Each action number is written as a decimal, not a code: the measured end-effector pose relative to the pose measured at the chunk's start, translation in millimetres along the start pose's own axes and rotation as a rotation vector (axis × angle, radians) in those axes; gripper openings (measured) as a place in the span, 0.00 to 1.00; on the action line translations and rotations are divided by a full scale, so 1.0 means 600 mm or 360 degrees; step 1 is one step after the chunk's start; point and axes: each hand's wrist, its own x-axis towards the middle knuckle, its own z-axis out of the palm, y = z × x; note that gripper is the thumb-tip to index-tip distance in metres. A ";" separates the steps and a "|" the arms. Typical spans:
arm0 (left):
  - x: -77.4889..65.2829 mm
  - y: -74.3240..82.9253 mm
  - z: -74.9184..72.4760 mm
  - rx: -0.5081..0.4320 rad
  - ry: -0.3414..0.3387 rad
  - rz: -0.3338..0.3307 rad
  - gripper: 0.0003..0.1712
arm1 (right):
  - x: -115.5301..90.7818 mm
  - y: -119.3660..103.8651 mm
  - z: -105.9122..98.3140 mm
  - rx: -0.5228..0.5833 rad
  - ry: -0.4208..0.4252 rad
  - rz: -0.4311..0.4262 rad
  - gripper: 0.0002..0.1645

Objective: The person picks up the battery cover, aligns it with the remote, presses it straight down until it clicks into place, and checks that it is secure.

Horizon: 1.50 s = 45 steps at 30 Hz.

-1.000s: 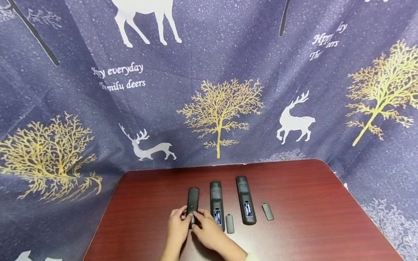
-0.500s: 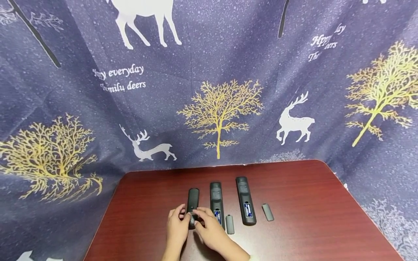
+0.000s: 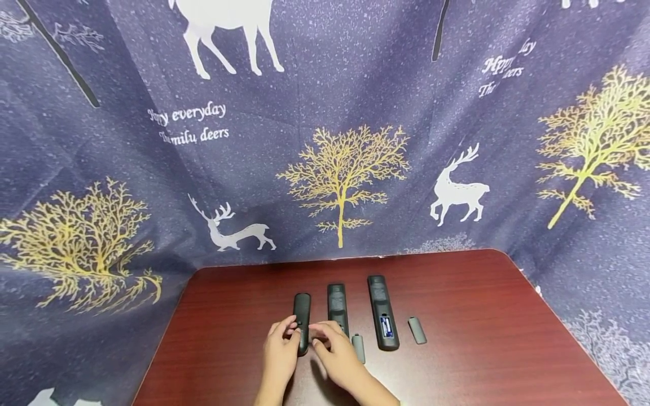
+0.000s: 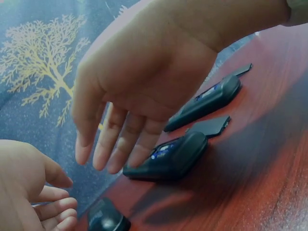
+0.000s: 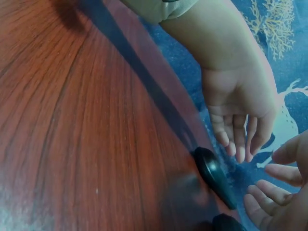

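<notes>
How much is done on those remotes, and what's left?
Done: the middle remote and rightmost remote have batteries inside. In progress: the leftmost remote. The left hand and right hand are close to it, gripping nothing; no batteries show there, so it may already be covered. Left, probably: putting on the two gray covers lying beside the other remotes.

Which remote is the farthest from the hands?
The rightmost remote, with blue batteries showing. It lies clear of both hands: the left hand is by the leftmost remote, and in the head view the right hand partly hides the middle remote.
</notes>
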 end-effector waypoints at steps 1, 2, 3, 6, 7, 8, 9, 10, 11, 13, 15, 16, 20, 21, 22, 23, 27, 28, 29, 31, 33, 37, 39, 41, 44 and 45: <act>0.000 0.001 0.001 -0.0020 -0.0007 -0.0001 0.20 | -0.001 0.002 -0.002 0.0000 0.0006 0.0003 0.19; 0.000 0.002 0.002 -0.0033 -0.0014 -0.0001 0.20 | -0.001 0.004 -0.004 0.0001 0.0012 0.0005 0.19; 0.000 0.003 0.003 -0.0047 -0.0022 -0.0012 0.20 | -0.002 0.006 -0.006 0.0008 0.0015 0.0006 0.19; -0.001 0.007 0.007 -0.0099 -0.0049 -0.0013 0.20 | -0.006 0.012 -0.012 0.0005 0.0019 0.0028 0.19; -0.002 0.008 0.008 -0.0113 -0.0065 -0.0016 0.20 | -0.007 0.014 -0.014 0.0000 0.0019 0.0037 0.20; -0.003 0.009 0.009 -0.0124 -0.0075 -0.0013 0.20 | -0.009 0.016 -0.016 -0.0006 0.0018 0.0048 0.20; -0.004 0.010 0.011 -0.0132 -0.0084 -0.0009 0.19 | -0.010 0.017 -0.019 -0.0022 0.0020 0.0057 0.20; -0.005 0.011 0.012 -0.0137 -0.0096 -0.0004 0.19 | -0.012 0.018 -0.022 -0.0041 0.0023 0.0068 0.21; -0.007 0.011 0.014 -0.0136 -0.0109 -0.0002 0.19 | -0.014 0.018 -0.024 -0.0079 0.0031 0.0075 0.21; -0.011 0.012 0.018 -0.0148 -0.0122 0.0016 0.18 | -0.017 0.020 -0.029 -0.0142 0.0061 0.0079 0.21; -0.015 0.015 0.023 -0.0158 -0.0141 0.0030 0.18 | -0.019 0.022 -0.034 -0.0202 0.0098 0.0065 0.21; -0.017 0.016 0.026 -0.0165 -0.0150 0.0041 0.18 | -0.021 0.024 -0.036 -0.0235 0.0123 0.0053 0.21; -0.026 0.022 0.034 -0.0175 -0.0180 0.0087 0.19 | -0.024 0.030 -0.044 -0.0307 0.0197 0.0033 0.23; -0.028 0.022 0.036 -0.0168 -0.0182 0.0106 0.19 | -0.025 0.030 -0.047 -0.0326 0.0207 0.0053 0.24; -0.030 0.023 0.038 -0.0161 -0.0186 0.0109 0.19 | -0.026 0.030 -0.049 -0.0339 0.0211 0.0075 0.25; -0.031 0.023 0.040 -0.0155 -0.0191 0.0110 0.19 | -0.026 0.031 -0.052 -0.0352 0.0207 0.0101 0.25; -0.038 0.026 0.044 -0.0138 -0.0233 0.0114 0.19 | -0.031 0.032 -0.063 -0.0438 0.0211 0.0163 0.28; -0.039 0.026 0.045 -0.0139 -0.0250 0.0097 0.19 | -0.032 0.032 -0.066 -0.0461 0.0218 0.0164 0.28; -0.039 0.026 0.047 -0.0130 -0.0265 0.0087 0.20 | -0.033 0.033 -0.068 -0.0492 0.0225 0.0157 0.29; -0.040 0.027 0.049 -0.0124 -0.0290 0.0072 0.20 | -0.037 0.034 -0.074 -0.0533 0.0238 0.0152 0.29; -0.040 0.027 0.052 -0.0111 -0.0306 0.0052 0.20 | -0.041 0.034 -0.078 -0.0575 0.0244 0.0177 0.29; -0.041 0.026 0.055 -0.0106 -0.0346 0.0022 0.21 | -0.046 0.036 -0.085 -0.0637 0.0257 0.0230 0.30; -0.042 0.026 0.056 -0.0094 -0.0365 0.0017 0.21 | -0.047 0.036 -0.088 -0.0656 0.0261 0.0226 0.30; -0.044 0.026 0.058 -0.0087 -0.0379 0.0016 0.22 | -0.049 0.038 -0.089 -0.0684 0.0264 0.0212 0.31; -0.046 0.026 0.059 -0.0061 -0.0371 0.0034 0.22 | -0.051 0.039 -0.092 -0.0724 0.0252 0.0191 0.32; -0.046 0.026 0.060 -0.0053 -0.0368 0.0039 0.22 | -0.052 0.040 -0.093 -0.0733 0.0244 0.0194 0.32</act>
